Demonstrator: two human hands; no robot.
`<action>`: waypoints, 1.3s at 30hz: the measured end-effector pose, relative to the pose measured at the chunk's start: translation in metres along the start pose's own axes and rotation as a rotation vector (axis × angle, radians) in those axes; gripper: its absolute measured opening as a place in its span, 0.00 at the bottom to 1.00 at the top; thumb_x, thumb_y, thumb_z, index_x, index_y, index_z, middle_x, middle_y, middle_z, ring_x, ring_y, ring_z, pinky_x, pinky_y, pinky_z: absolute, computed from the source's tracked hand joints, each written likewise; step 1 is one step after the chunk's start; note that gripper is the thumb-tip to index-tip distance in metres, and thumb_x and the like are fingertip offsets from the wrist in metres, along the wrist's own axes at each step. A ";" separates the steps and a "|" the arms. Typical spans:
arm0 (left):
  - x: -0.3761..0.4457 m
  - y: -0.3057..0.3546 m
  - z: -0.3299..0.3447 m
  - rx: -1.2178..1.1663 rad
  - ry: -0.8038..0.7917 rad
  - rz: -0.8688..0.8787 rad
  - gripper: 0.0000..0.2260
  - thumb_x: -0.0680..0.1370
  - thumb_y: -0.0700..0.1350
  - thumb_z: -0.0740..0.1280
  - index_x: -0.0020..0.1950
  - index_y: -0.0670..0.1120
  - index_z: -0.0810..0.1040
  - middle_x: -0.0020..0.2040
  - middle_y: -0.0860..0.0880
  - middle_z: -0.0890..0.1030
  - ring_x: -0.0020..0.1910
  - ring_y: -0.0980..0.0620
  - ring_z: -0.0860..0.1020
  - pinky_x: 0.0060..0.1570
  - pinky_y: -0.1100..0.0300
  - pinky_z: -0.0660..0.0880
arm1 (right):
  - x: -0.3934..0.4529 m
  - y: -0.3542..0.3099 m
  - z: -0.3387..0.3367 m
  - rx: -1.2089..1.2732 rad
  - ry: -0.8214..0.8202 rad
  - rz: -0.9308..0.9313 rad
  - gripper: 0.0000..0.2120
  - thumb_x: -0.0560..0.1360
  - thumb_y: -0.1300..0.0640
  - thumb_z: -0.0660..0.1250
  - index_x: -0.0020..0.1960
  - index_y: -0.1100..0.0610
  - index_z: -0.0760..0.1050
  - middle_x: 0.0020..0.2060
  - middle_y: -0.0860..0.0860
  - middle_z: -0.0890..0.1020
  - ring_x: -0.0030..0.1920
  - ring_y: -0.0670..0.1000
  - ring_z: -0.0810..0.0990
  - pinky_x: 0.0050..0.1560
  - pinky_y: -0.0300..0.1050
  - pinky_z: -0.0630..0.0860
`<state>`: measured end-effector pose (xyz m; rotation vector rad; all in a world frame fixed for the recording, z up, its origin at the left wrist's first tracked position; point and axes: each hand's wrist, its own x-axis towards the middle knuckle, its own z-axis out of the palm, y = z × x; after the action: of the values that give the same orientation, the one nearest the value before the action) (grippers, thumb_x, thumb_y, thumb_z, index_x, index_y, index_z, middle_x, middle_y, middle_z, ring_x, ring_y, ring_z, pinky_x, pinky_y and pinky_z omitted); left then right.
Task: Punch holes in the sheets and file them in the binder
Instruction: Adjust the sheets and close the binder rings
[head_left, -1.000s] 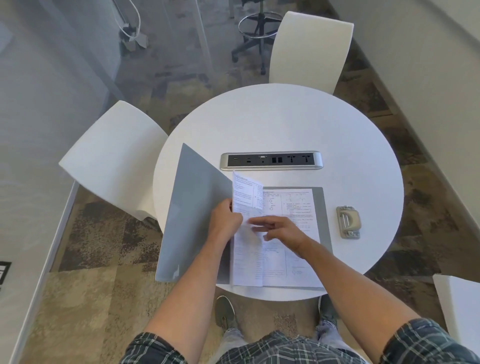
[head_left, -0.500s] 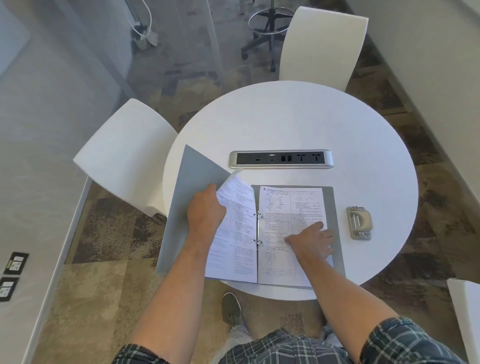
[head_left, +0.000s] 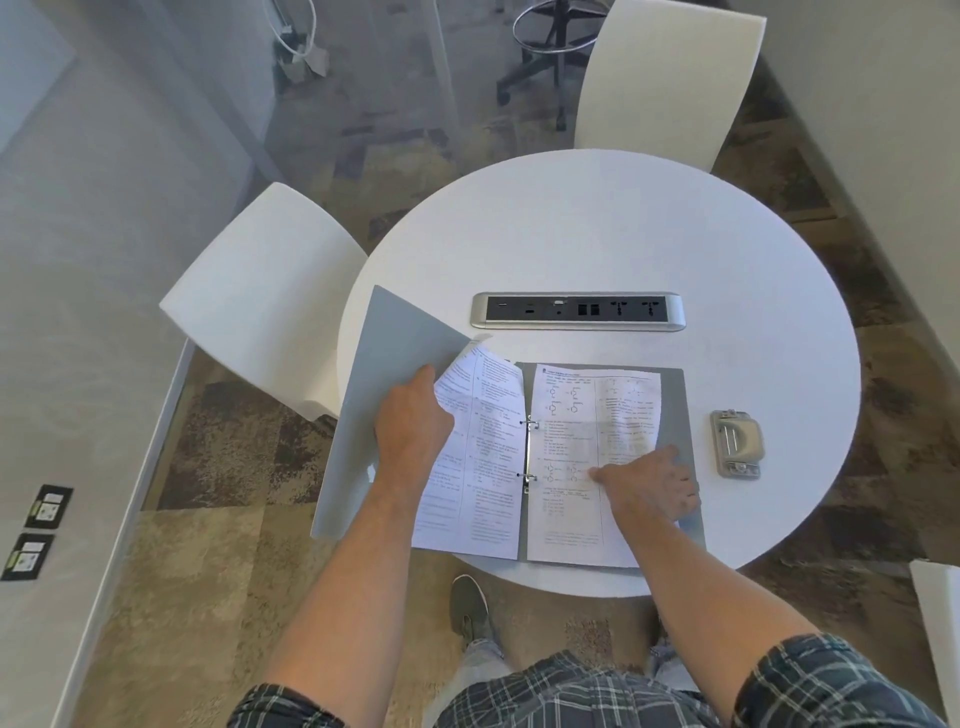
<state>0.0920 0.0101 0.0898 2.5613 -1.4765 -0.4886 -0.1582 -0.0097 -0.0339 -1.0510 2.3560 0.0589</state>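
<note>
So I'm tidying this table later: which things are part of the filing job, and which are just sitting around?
Part of the job:
- grey binder, lying open
- printed sheets on its rings
- hole punch, right of the binder
- left hand on the turned sheet, right hand flat on the right-hand page

Just there:
- power socket strip set in the table
- white chairs

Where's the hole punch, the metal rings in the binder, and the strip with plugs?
hole punch (head_left: 736, 442), head view, on its beige handle.
binder rings (head_left: 528, 450), head view, on the bar between the two rings.
plug strip (head_left: 576, 310), head view, on its dark socket face.
</note>
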 end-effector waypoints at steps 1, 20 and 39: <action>0.000 0.000 -0.001 -0.016 0.000 0.003 0.19 0.78 0.39 0.64 0.69 0.47 0.73 0.54 0.44 0.84 0.51 0.39 0.82 0.46 0.48 0.81 | 0.002 0.002 -0.002 0.014 -0.013 0.008 0.48 0.58 0.38 0.85 0.68 0.58 0.68 0.62 0.59 0.79 0.64 0.61 0.76 0.66 0.54 0.70; -0.004 0.013 -0.013 -0.229 0.012 0.003 0.21 0.75 0.40 0.61 0.66 0.52 0.77 0.56 0.47 0.85 0.52 0.42 0.81 0.50 0.48 0.81 | -0.100 -0.093 -0.033 0.287 -0.572 -0.773 0.14 0.73 0.47 0.71 0.42 0.59 0.82 0.34 0.51 0.85 0.34 0.50 0.82 0.37 0.46 0.77; -0.016 0.038 -0.008 -0.488 -0.084 -0.018 0.17 0.74 0.42 0.63 0.61 0.54 0.81 0.49 0.57 0.84 0.47 0.54 0.83 0.46 0.58 0.80 | -0.095 -0.089 -0.031 0.613 -0.502 -0.710 0.13 0.77 0.52 0.69 0.36 0.55 0.72 0.30 0.43 0.79 0.32 0.48 0.82 0.41 0.56 0.86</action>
<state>0.0566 0.0043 0.1116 2.1912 -1.1754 -0.8487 -0.0593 -0.0146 0.0561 -1.2860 1.3230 -0.5577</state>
